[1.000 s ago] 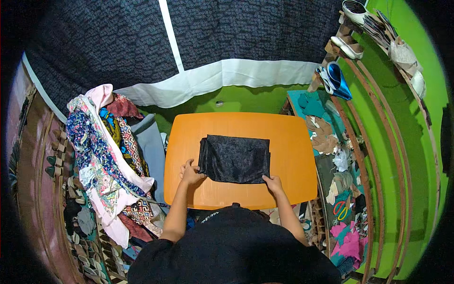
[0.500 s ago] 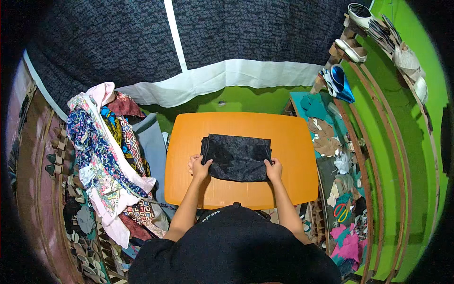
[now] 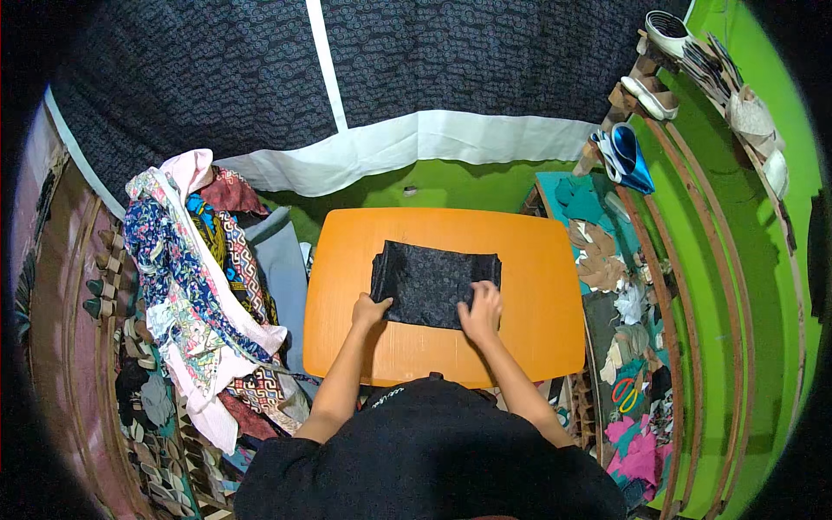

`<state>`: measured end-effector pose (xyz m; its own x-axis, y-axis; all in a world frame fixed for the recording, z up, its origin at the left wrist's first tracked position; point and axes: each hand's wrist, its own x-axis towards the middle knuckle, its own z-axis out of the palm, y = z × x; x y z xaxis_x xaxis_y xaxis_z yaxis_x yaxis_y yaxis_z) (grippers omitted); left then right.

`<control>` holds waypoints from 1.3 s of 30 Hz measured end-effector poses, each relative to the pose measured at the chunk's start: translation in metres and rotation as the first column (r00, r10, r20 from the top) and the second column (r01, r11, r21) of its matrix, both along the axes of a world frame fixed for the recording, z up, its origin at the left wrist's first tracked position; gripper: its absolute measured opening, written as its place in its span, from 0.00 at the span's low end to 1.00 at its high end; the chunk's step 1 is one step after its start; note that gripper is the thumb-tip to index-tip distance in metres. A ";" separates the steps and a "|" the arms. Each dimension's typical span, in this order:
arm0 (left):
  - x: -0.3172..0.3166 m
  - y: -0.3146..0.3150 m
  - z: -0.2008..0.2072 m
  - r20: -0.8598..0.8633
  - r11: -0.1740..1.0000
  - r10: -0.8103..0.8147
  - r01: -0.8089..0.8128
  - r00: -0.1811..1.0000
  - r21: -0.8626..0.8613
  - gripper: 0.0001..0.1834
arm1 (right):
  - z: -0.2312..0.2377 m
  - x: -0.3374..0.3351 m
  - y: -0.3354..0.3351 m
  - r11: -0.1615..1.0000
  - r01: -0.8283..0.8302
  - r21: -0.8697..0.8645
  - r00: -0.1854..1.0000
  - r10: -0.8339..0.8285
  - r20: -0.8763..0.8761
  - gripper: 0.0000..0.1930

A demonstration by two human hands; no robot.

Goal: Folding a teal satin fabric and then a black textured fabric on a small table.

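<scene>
A folded black cloth (image 3: 425,282) with a faint pattern lies flat on the orange table (image 3: 537,286). Its lower left corner is pinched by my left hand (image 3: 369,310), thumb on top. Over the lower right part of the cloth is my right hand (image 3: 482,312), its fingers apart and holding nothing. Whether those fingertips press on the fabric is hard to make out.
A heap of patterned garments (image 3: 186,286) stands left of the table. On the right, a low bench holds fabric scraps (image 3: 598,260) and scissors (image 3: 626,394). Wooden racks with shoes (image 3: 650,95) line the green wall; a dark curtain (image 3: 468,61) hangs behind.
My right hand has let go of the cloth's right edge and moved left over its lower right part. The cloth now lies flatter and slightly turned; my left hand keeps its corner.
</scene>
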<state>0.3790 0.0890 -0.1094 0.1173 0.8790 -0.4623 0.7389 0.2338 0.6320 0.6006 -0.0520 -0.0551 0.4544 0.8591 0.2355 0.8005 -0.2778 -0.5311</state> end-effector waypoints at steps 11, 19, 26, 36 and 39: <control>0.030 -0.016 0.051 0.821 0.990 0.137 -0.109 0.554 -0.092 0.12 | -0.022 -0.026 0.021 0.896 -0.148 -0.419 0.977 0.067 -0.203 0.39; 0.094 -0.059 0.085 0.217 0.612 -0.721 0.459 0.658 0.644 0.23 | -0.018 0.032 0.017 0.996 0.056 -0.072 -0.140 -0.063 -0.988 0.38; 0.094 -0.073 0.017 0.209 0.866 -0.376 0.262 0.903 0.426 0.30 | -0.037 0.042 0.014 0.885 0.233 -0.403 0.878 -0.369 -0.303 0.42; 0.109 -0.041 0.033 0.642 0.881 -0.098 0.367 0.761 -0.300 0.16 | -0.067 0.059 0.003 0.811 0.162 -0.562 0.711 -0.491 -0.503 0.41; 0.107 -0.037 0.035 0.790 0.737 0.240 0.424 0.564 -0.526 0.23 | -0.065 0.057 -0.005 0.914 -0.008 -0.406 0.317 -0.383 -0.868 0.34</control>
<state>0.4862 0.0519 -0.0748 0.7664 0.3841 -0.5150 0.0675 0.7490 0.6591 0.6575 -0.0572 -0.1199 0.3601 0.6431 -0.6759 -0.2481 -0.6324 -0.7339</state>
